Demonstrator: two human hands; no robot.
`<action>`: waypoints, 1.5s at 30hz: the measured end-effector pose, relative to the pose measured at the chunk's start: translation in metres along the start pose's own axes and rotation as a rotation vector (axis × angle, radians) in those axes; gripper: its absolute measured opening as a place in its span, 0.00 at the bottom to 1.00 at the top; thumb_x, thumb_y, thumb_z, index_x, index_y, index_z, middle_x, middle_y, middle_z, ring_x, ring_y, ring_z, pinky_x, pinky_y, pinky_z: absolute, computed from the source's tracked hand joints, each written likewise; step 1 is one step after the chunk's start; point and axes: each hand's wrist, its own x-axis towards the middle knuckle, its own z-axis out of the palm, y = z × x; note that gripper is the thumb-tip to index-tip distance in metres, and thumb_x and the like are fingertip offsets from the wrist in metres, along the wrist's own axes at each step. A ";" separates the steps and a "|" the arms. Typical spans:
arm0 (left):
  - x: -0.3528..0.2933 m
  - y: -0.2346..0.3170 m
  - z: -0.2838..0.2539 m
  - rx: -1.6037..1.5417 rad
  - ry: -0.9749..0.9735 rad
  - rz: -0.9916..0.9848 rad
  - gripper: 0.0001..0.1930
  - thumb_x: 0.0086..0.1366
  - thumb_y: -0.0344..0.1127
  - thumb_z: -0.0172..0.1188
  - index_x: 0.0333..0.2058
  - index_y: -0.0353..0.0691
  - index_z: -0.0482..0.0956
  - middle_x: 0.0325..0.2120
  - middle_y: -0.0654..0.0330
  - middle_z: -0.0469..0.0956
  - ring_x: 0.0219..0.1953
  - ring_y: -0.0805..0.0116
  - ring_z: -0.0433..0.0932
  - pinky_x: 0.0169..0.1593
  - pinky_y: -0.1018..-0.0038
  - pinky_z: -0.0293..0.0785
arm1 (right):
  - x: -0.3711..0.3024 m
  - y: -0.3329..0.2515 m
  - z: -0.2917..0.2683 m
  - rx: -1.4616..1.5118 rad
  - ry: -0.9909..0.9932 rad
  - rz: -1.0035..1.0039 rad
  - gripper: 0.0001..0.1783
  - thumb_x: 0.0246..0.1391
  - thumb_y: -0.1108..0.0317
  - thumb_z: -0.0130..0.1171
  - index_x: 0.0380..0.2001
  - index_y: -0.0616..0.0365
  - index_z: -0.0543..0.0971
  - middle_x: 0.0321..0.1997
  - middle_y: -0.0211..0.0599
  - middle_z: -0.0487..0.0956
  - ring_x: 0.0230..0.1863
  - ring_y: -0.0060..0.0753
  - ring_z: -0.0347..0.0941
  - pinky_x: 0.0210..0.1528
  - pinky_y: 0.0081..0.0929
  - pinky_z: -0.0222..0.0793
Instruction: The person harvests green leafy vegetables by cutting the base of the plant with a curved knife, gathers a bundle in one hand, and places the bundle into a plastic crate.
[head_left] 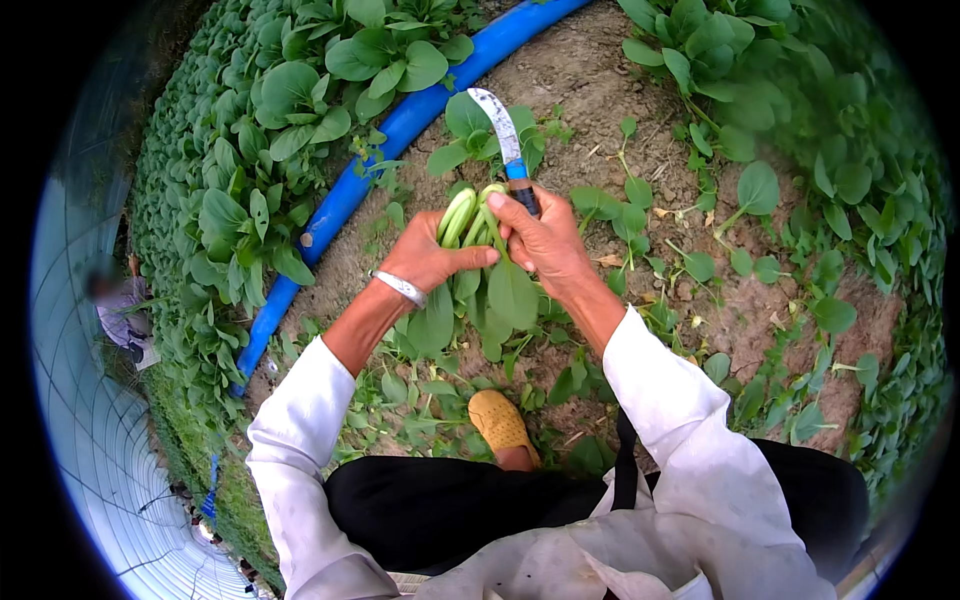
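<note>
My left hand (428, 252), with a silver bracelet at its wrist, is closed around a small bunch of bok choy (512, 296). The pale green stems point away from me and the leaves hang down toward me. Wrapped in my right hand (552, 240) is the handle of a curved harvesting knife (499, 122), its blade pointing up and away with dark specks on it and blue wrapping below. The thumb of that same hand presses on the stem ends of the bunch. Part of the knife handle is hidden by my fingers.
A blue hose (400, 130) runs diagonally across the bare soil (560, 80). Dense leafy plants (290, 90) grow at left, with more plants (860, 180) at right. Loose leaves lie scattered on the ground. Another person (122, 310) is at the far left, by greenhouse sheeting (90, 400).
</note>
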 end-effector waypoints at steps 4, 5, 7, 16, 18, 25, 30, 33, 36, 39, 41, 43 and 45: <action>0.042 0.020 -0.001 1.050 0.161 0.204 0.12 0.45 0.31 0.68 0.31 0.38 0.82 0.46 0.58 0.77 0.51 0.63 0.72 0.48 0.61 0.71 | 0.017 0.011 -0.032 -0.154 0.209 -0.002 0.25 0.61 0.47 0.52 0.35 0.63 0.73 0.19 0.33 0.72 0.10 0.17 0.60 0.12 0.22 0.55; 0.052 0.032 0.004 1.382 0.204 0.330 0.11 0.44 0.31 0.67 0.30 0.38 0.82 0.50 0.58 0.75 0.56 0.61 0.69 0.50 0.58 0.70 | 0.020 0.018 -0.048 -0.291 0.221 0.026 0.25 0.61 0.47 0.51 0.35 0.64 0.73 0.20 0.36 0.73 0.11 0.23 0.62 0.14 0.26 0.58; 0.074 0.018 -0.007 1.569 0.210 0.516 0.10 0.44 0.29 0.65 0.29 0.39 0.82 0.54 0.59 0.71 0.63 0.61 0.61 0.55 0.54 0.65 | 0.031 0.035 -0.058 -0.536 0.210 0.083 0.25 0.63 0.48 0.49 0.35 0.65 0.74 0.20 0.42 0.74 0.13 0.35 0.67 0.19 0.35 0.64; 0.118 -0.066 -0.036 1.454 0.393 0.600 0.10 0.44 0.28 0.65 0.29 0.40 0.79 0.32 0.59 0.73 0.45 0.61 0.73 0.50 0.60 0.64 | 0.067 0.057 -0.066 -0.942 0.189 0.048 0.22 0.64 0.51 0.45 0.37 0.62 0.73 0.29 0.55 0.78 0.35 0.61 0.75 0.39 0.51 0.67; 0.115 -0.075 -0.036 1.340 0.369 0.490 0.11 0.45 0.28 0.65 0.31 0.40 0.79 0.33 0.58 0.73 0.44 0.60 0.74 0.48 0.61 0.64 | 0.072 0.064 -0.066 -0.916 0.180 0.036 0.22 0.64 0.50 0.45 0.35 0.62 0.72 0.26 0.51 0.75 0.31 0.54 0.72 0.36 0.48 0.65; 0.114 -0.083 -0.034 1.099 0.353 0.330 0.13 0.47 0.30 0.65 0.34 0.37 0.78 0.34 0.53 0.74 0.40 0.54 0.76 0.42 0.61 0.68 | 0.080 0.082 -0.072 -0.823 0.137 0.065 0.22 0.66 0.50 0.42 0.32 0.61 0.68 0.17 0.34 0.67 0.15 0.31 0.63 0.22 0.37 0.62; 0.117 -0.090 -0.038 0.757 0.401 0.302 0.12 0.48 0.33 0.65 0.31 0.34 0.79 0.31 0.48 0.77 0.32 0.48 0.78 0.36 0.59 0.72 | 0.073 0.068 -0.044 -0.727 0.142 0.332 0.24 0.66 0.50 0.40 0.38 0.63 0.73 0.30 0.54 0.78 0.35 0.59 0.76 0.41 0.51 0.68; 0.130 -0.091 -0.037 0.551 0.408 0.223 0.13 0.48 0.34 0.66 0.30 0.31 0.80 0.24 0.50 0.78 0.24 0.57 0.77 0.30 0.63 0.72 | 0.082 0.087 -0.051 -0.853 0.173 0.261 0.25 0.66 0.50 0.38 0.39 0.64 0.73 0.31 0.55 0.79 0.36 0.58 0.77 0.42 0.51 0.68; 0.131 -0.085 -0.045 0.246 0.362 0.046 0.14 0.49 0.34 0.67 0.31 0.30 0.81 0.19 0.61 0.77 0.19 0.75 0.72 0.25 0.71 0.70 | 0.081 0.088 -0.045 -0.892 0.114 0.312 0.27 0.66 0.49 0.36 0.39 0.64 0.73 0.33 0.55 0.80 0.37 0.58 0.77 0.43 0.52 0.69; 0.118 -0.070 -0.050 0.078 0.360 -0.062 0.12 0.50 0.33 0.67 0.32 0.31 0.81 0.21 0.64 0.77 0.20 0.76 0.73 0.25 0.72 0.70 | 0.064 0.101 -0.042 -0.969 -0.027 0.372 0.27 0.66 0.50 0.35 0.41 0.65 0.72 0.37 0.55 0.80 0.36 0.59 0.77 0.43 0.52 0.69; 0.111 -0.050 -0.050 -0.142 0.321 -0.073 0.12 0.51 0.32 0.68 0.33 0.33 0.80 0.23 0.63 0.79 0.22 0.73 0.75 0.27 0.73 0.73 | 0.055 0.109 -0.057 -0.943 0.023 0.270 0.26 0.67 0.50 0.36 0.38 0.64 0.72 0.28 0.43 0.77 0.20 0.42 0.73 0.31 0.43 0.71; 0.080 -0.036 -0.061 -0.366 0.338 -0.154 0.13 0.52 0.33 0.68 0.35 0.34 0.79 0.24 0.61 0.78 0.22 0.71 0.75 0.30 0.73 0.75 | 0.040 0.084 -0.046 -0.629 0.092 0.368 0.25 0.67 0.49 0.38 0.37 0.63 0.71 0.21 0.35 0.72 0.13 0.31 0.67 0.22 0.36 0.69; 0.061 -0.028 -0.068 -0.612 0.228 -0.126 0.14 0.54 0.34 0.65 0.39 0.36 0.76 0.28 0.58 0.77 0.28 0.67 0.77 0.35 0.70 0.78 | 0.037 0.055 -0.046 -0.228 0.181 0.108 0.17 0.62 0.54 0.54 0.35 0.58 0.70 0.17 0.26 0.66 0.10 0.16 0.59 0.10 0.19 0.56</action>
